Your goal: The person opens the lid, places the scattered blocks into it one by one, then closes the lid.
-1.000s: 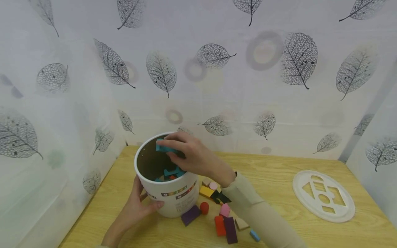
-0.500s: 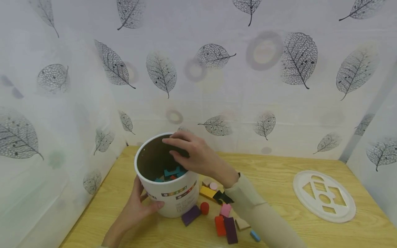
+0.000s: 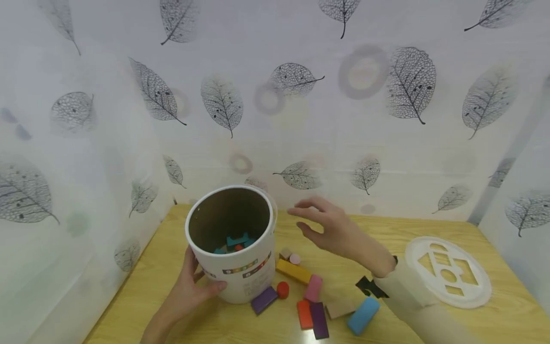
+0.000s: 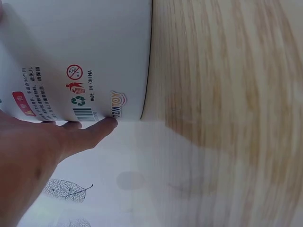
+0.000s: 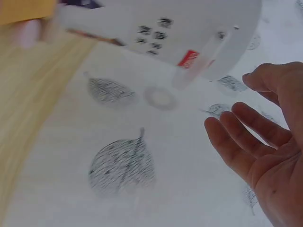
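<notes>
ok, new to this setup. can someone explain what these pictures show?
There's no robot here, just a person's two bare hands. The head camera looks forward and down; a camera on each wrist shows that hand's work close up, so the left wrist picture looks turned sideways.

The left hand grips the side of a white bucket. The right hand is beside it, fingers relaxed, holding nothing. Teal pieces show inside the bucket.

On the wood-grain table, coloured blocks lie loose near the bucket, and a pale disc with cut-out shapes lies farther right. Leaf-printed sheeting hangs behind.
</notes>
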A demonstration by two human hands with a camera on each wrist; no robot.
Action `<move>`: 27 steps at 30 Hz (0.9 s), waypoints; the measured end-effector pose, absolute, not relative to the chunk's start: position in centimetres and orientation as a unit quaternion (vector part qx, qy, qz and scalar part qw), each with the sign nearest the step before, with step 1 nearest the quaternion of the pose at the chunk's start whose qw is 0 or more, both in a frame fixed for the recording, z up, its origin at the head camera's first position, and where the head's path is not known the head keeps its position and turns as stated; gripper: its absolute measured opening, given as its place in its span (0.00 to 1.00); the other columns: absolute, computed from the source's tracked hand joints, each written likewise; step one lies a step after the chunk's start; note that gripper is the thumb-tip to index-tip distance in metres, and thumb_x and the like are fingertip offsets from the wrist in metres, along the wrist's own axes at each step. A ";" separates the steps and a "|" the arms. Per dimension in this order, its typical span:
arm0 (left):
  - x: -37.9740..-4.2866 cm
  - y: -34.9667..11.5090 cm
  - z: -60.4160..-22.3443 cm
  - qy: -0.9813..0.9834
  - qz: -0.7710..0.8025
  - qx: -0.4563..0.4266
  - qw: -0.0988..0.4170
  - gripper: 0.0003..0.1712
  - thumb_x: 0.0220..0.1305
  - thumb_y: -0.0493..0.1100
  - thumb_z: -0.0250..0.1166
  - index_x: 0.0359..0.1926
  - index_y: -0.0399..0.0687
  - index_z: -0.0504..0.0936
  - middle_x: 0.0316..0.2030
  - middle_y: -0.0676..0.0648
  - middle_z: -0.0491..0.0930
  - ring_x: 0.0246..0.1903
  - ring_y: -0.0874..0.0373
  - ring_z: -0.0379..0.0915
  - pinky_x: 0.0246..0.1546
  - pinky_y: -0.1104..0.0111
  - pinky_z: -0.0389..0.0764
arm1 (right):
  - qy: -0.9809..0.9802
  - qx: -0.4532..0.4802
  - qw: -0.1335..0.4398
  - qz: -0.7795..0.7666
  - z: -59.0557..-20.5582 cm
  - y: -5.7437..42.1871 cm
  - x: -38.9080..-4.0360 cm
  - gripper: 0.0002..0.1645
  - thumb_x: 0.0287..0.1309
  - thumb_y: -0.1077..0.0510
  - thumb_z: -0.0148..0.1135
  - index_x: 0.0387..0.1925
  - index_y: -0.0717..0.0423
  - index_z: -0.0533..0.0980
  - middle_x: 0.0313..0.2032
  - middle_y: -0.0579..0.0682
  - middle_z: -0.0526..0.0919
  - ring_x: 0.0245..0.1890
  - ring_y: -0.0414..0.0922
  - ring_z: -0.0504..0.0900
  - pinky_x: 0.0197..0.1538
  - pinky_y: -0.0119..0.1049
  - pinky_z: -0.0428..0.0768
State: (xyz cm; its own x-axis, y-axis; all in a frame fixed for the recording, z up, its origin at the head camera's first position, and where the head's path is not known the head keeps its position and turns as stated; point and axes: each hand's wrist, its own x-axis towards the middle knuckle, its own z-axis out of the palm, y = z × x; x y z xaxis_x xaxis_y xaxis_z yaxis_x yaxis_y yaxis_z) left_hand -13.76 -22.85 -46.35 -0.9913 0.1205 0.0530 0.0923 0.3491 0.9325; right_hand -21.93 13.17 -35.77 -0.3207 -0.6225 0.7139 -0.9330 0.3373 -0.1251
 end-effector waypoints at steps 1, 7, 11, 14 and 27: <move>-13.7 -22.9 -46.4 0.821 0.566 0.064 0.014 0.71 0.58 0.45 0.76 0.81 0.73 0.28 0.83 0.41 0.33 0.79 0.27 0.38 0.66 0.26 0.65 | -0.771 0.507 0.282 0.261 -36.3 14.0 -21.7 0.27 0.52 0.69 0.73 0.55 0.54 0.82 0.48 0.55 0.84 0.45 0.49 0.85 0.42 0.38 0.89; -13.7 -23.0 -46.5 0.823 0.565 0.060 0.018 0.72 0.58 0.46 0.77 0.80 0.74 0.27 0.83 0.42 0.33 0.79 0.28 0.38 0.67 0.27 0.65 | -0.805 0.506 0.232 0.204 -40.3 18.5 -19.4 0.24 0.55 0.66 0.73 0.55 0.51 0.83 0.47 0.52 0.84 0.42 0.45 0.83 0.40 0.33 0.86; -13.8 -23.0 -46.4 0.824 0.564 0.056 0.017 0.73 0.56 0.46 0.78 0.80 0.75 0.27 0.83 0.43 0.33 0.79 0.29 0.38 0.67 0.27 0.64 | -0.846 0.482 0.150 0.174 -42.8 21.3 -17.4 0.24 0.52 0.66 0.74 0.52 0.49 0.84 0.45 0.48 0.84 0.42 0.43 0.83 0.40 0.31 0.86; -13.9 -22.8 -46.3 0.824 0.564 0.058 0.021 0.74 0.56 0.47 0.78 0.80 0.74 0.27 0.83 0.42 0.32 0.79 0.28 0.37 0.67 0.27 0.64 | -0.872 0.457 0.078 0.158 -44.2 23.8 -15.7 0.21 0.53 0.63 0.74 0.50 0.49 0.85 0.43 0.44 0.84 0.40 0.39 0.83 0.38 0.31 0.86; -13.7 -22.7 -46.2 0.831 0.553 0.059 0.009 0.72 0.57 0.46 0.77 0.81 0.71 0.28 0.83 0.39 0.35 0.78 0.27 0.39 0.65 0.26 0.66 | -0.918 0.342 -0.089 0.183 -46.7 27.7 -11.6 0.13 0.58 0.53 0.73 0.45 0.37 0.84 0.43 0.35 0.78 0.39 0.27 0.70 0.35 0.27 0.83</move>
State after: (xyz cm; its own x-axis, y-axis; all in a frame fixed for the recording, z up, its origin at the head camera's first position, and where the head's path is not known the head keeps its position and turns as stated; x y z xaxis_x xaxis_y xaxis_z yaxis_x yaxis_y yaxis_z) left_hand -13.68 -22.71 -46.19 -0.9929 0.1079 0.0503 0.0881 0.3819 0.9200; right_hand -11.55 27.66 -46.67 -0.7508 -0.6595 -0.0376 -0.5945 0.6995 -0.3965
